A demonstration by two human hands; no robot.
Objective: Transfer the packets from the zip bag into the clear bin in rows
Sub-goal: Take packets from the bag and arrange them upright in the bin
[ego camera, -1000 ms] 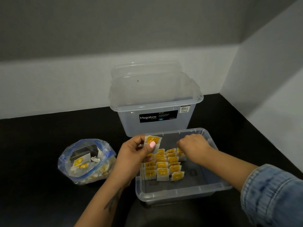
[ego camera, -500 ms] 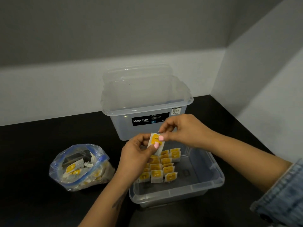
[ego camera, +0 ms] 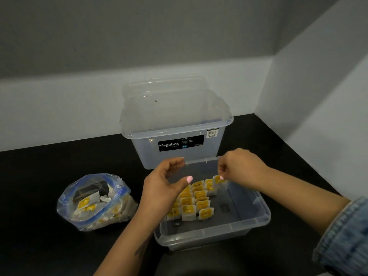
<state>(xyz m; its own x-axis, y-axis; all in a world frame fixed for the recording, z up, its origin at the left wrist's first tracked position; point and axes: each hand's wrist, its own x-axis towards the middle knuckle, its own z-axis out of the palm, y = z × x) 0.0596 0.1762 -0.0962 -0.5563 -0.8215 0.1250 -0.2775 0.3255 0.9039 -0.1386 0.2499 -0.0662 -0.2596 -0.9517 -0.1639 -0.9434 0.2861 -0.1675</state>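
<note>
The right hand (ego camera: 242,168) pinches 1 packet (ego camera: 219,181) in its fingers at the far end of the rows in the clear bin (ego camera: 211,234) (left hand (ego camera: 165,186) loosely curled, empty), so the next move is probably releasing it, then fetching another from the zip bag (ego camera: 93,202) on the desk (ego camera: 39,246).

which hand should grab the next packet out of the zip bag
Left. The left hand holds nothing and hovers nearest the zip bag, which lies on its side of the bin. The right hand pinches a packet over the rows.
</note>
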